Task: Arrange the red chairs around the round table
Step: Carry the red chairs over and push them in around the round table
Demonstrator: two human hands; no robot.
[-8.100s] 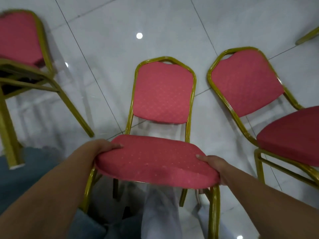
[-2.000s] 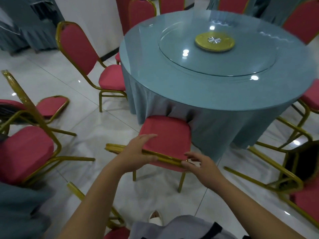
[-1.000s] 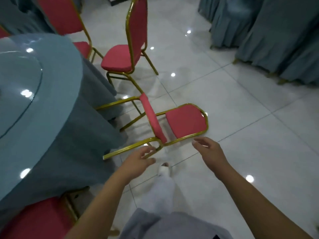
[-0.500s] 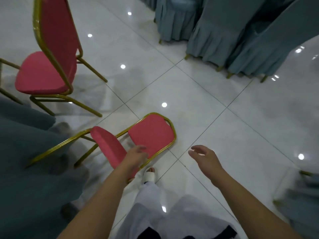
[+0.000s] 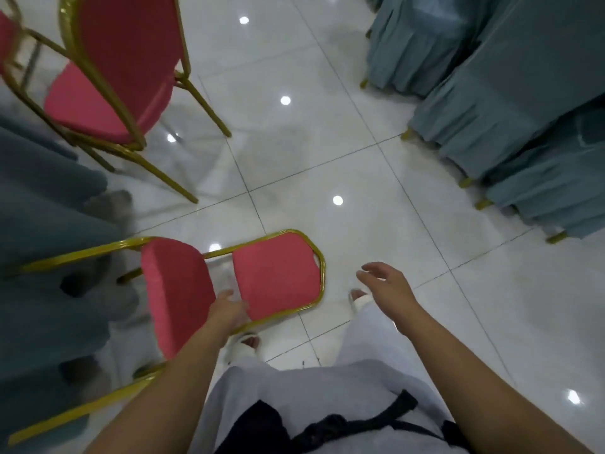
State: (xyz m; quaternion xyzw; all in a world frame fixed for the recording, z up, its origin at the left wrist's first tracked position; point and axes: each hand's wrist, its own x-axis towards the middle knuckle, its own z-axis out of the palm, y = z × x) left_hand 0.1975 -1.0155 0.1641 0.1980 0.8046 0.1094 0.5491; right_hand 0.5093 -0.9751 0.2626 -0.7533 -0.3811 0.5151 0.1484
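A red chair (image 5: 275,283) with a gold frame lies tipped over on the white floor, its backrest flat on the tiles and its seat (image 5: 176,290) standing on edge. Its legs point left under the teal cloth of the round table (image 5: 42,224). My left hand (image 5: 229,311) reaches into the gap between seat and backrest, and its fingers touch the backrest's edge. My right hand (image 5: 386,286) hovers open above the floor, just right of the backrest and apart from it. A second red chair (image 5: 114,67) stands upright at the top left, beside the table.
Several chairs in teal covers (image 5: 491,93) crowd the right side, with gold feet showing. My feet in white slippers (image 5: 244,344) stand right beside the fallen chair. Bare glossy tiles (image 5: 327,152) lie between the two groups.
The view has swung further down over the fallen chair. My left hand has stayed at the seat and backrest junction. My right hand has drifted right of the backrest, still holding nothing.
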